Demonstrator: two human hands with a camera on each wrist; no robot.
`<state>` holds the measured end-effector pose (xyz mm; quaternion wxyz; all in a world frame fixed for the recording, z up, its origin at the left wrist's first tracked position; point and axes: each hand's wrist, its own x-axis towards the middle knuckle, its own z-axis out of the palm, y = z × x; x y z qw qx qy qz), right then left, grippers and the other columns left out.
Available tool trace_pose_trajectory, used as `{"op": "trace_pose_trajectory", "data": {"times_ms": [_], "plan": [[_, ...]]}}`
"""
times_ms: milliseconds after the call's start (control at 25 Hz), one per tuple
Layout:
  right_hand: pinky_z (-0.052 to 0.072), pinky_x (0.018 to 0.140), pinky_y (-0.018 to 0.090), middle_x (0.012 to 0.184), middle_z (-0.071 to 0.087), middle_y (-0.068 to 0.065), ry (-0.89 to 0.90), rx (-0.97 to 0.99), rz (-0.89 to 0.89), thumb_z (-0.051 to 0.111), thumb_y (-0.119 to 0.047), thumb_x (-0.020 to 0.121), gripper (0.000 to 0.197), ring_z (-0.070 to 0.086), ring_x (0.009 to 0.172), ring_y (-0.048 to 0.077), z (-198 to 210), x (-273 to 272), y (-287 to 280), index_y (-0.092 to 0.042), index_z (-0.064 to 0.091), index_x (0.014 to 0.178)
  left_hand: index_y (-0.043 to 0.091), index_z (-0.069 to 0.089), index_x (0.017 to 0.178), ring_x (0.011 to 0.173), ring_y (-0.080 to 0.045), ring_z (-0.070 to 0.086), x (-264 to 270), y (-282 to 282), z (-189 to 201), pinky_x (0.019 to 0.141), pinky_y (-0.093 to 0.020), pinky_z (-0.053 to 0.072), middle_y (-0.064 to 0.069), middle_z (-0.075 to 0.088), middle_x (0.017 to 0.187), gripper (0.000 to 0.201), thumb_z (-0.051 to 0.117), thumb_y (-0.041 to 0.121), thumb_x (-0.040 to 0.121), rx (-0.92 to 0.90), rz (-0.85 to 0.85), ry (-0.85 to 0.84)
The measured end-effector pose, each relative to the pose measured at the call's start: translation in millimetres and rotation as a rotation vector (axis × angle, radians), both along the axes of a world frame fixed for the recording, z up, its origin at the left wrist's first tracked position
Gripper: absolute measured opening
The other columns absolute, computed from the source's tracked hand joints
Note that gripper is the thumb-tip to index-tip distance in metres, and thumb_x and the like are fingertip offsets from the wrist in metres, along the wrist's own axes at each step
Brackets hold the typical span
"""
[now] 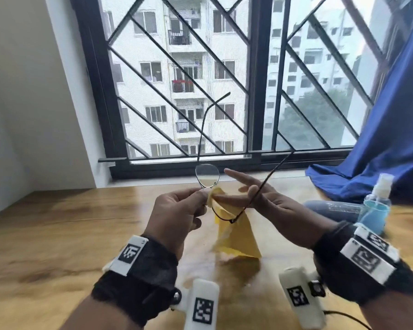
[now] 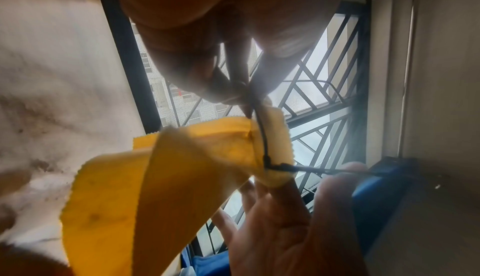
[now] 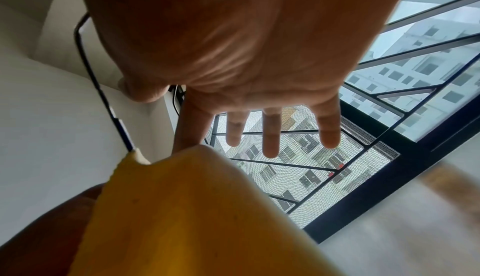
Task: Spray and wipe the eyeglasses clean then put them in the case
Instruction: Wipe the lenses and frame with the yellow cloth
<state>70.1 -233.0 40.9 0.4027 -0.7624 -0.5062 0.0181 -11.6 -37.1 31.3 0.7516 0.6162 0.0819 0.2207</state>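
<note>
Thin black wire eyeglasses (image 1: 207,175) are held up over the wooden table (image 1: 57,234), temples unfolded toward the window. My left hand (image 1: 202,192) pinches the frame beside the bare left lens; in the left wrist view its fingertips (image 2: 228,93) close on the wire rim (image 2: 262,142). My right hand (image 1: 224,198) pinches a yellow cloth (image 1: 234,234) over the other lens with thumb and index finger, the other fingers straight. The cloth (image 2: 182,177) hangs down, covering that lens. In the right wrist view the cloth (image 3: 194,208) hides the index fingertip and one temple (image 3: 85,64) runs left.
A spray bottle (image 1: 377,206) of blue liquid stands at the right of the table. A grey-blue oblong object (image 1: 332,209), possibly the case, lies just behind it. Blue fabric (image 1: 379,151) drapes over the right end of the sill. A barred window (image 1: 224,91) lies ahead.
</note>
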Motion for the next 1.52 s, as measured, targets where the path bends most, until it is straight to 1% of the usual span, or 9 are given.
{"op": "trace_pose_trajectory", "data": {"times_ms": [80, 200, 360, 560, 760, 1000, 1240, 1400, 1520], "plan": [[0.022, 0.12, 0.038, 0.157, 0.027, -0.033, 0.018, 0.015, 0.0, 0.016, -0.093, 0.076, 0.077, 0.028, 0.141, -0.006, 1, 0, -2, -0.056, 0.067, 0.119, -0.001, 0.079, 0.086, 0.06, -0.016, 0.039, 1, 5, 2, 0.049, -0.024, 0.027, -0.011, 0.053, 0.072, 0.012, 0.071, 0.008, 0.086, -0.009, 0.03, -0.002], [0.018, 0.123, 0.043, 0.153, 0.028, -0.038, 0.001, 0.024, -0.05, 0.015, -0.095, 0.074, 0.075, 0.027, 0.143, 0.0, 5, 1, -4, -0.06, 0.067, 0.114, 0.002, 0.08, 0.085, 0.061, -0.015, 0.041, 0, 11, 4, 0.048, -0.021, 0.028, -0.008, 0.058, 0.073, 0.012, 0.071, 0.009, 0.087, 0.0, 0.027, -0.009], [0.029, 0.112, 0.014, 0.156, 0.03, -0.032, 0.039, 0.048, 0.044, 0.022, -0.09, 0.079, 0.077, 0.037, 0.138, -0.006, 0, -4, 3, -0.047, 0.069, 0.123, 0.004, 0.079, 0.085, 0.057, -0.013, 0.049, -2, 1, 3, 0.049, -0.023, 0.035, 0.002, 0.062, 0.059, 0.01, 0.072, 0.011, 0.086, 0.034, 0.046, 0.004], [0.026, 0.119, 0.04, 0.156, 0.037, -0.026, -0.021, 0.099, -0.003, 0.02, -0.084, 0.086, 0.074, 0.037, 0.142, 0.008, 2, 5, -2, -0.044, 0.075, 0.113, 0.001, 0.08, 0.091, 0.06, -0.012, 0.049, -2, 10, 7, 0.051, -0.022, 0.036, 0.001, 0.064, 0.067, 0.017, 0.075, 0.015, 0.083, 0.062, 0.071, -0.005], [0.031, 0.112, 0.018, 0.156, 0.037, -0.027, 0.07, 0.104, 0.066, 0.025, -0.085, 0.084, 0.076, 0.038, 0.14, -0.001, -1, -1, 2, -0.039, 0.074, 0.118, 0.004, 0.081, 0.078, 0.059, -0.014, 0.05, -4, 0, 5, 0.053, -0.026, 0.036, -0.005, 0.065, 0.068, 0.011, 0.075, 0.011, 0.084, 0.065, 0.051, 0.007], [0.015, 0.124, 0.048, 0.158, 0.021, -0.037, -0.023, -0.003, -0.012, 0.012, -0.089, 0.08, 0.07, 0.023, 0.146, -0.003, 4, 0, -3, -0.061, 0.062, 0.12, -0.001, 0.079, 0.087, 0.058, -0.015, 0.051, -2, 1, 4, 0.051, -0.025, 0.034, -0.005, 0.064, 0.066, 0.012, 0.072, 0.009, 0.086, 0.052, 0.016, 0.015], [0.017, 0.123, 0.039, 0.154, 0.029, -0.038, 0.029, 0.03, -0.004, 0.021, -0.09, 0.079, 0.079, 0.026, 0.144, -0.006, 7, 4, -8, -0.043, 0.077, 0.108, 0.004, 0.082, 0.084, 0.061, -0.014, 0.053, -5, 7, 8, 0.053, -0.023, 0.035, -0.008, 0.067, 0.073, 0.012, 0.073, 0.012, 0.086, 0.031, 0.012, 0.026], [0.026, 0.105, 0.001, 0.151, 0.045, -0.021, 0.13, 0.043, 0.105, 0.027, -0.087, 0.08, 0.088, 0.038, 0.134, -0.017, 9, -7, -4, -0.025, 0.076, 0.119, 0.006, 0.082, 0.081, 0.054, -0.011, 0.052, -9, -7, 6, 0.052, -0.024, 0.035, -0.002, 0.067, 0.062, 0.011, 0.073, 0.011, 0.086, 0.113, -0.036, 0.01], [0.029, 0.098, -0.001, 0.144, 0.06, -0.005, 0.203, 0.083, 0.125, 0.023, -0.085, 0.082, 0.067, 0.047, 0.128, -0.015, 13, -13, -1, -0.048, 0.078, 0.096, 0.006, 0.082, 0.084, 0.059, -0.011, 0.054, -8, -7, 8, 0.052, -0.023, 0.036, -0.002, 0.068, 0.065, 0.01, 0.075, 0.013, 0.085, 0.118, -0.015, -0.003]]}}
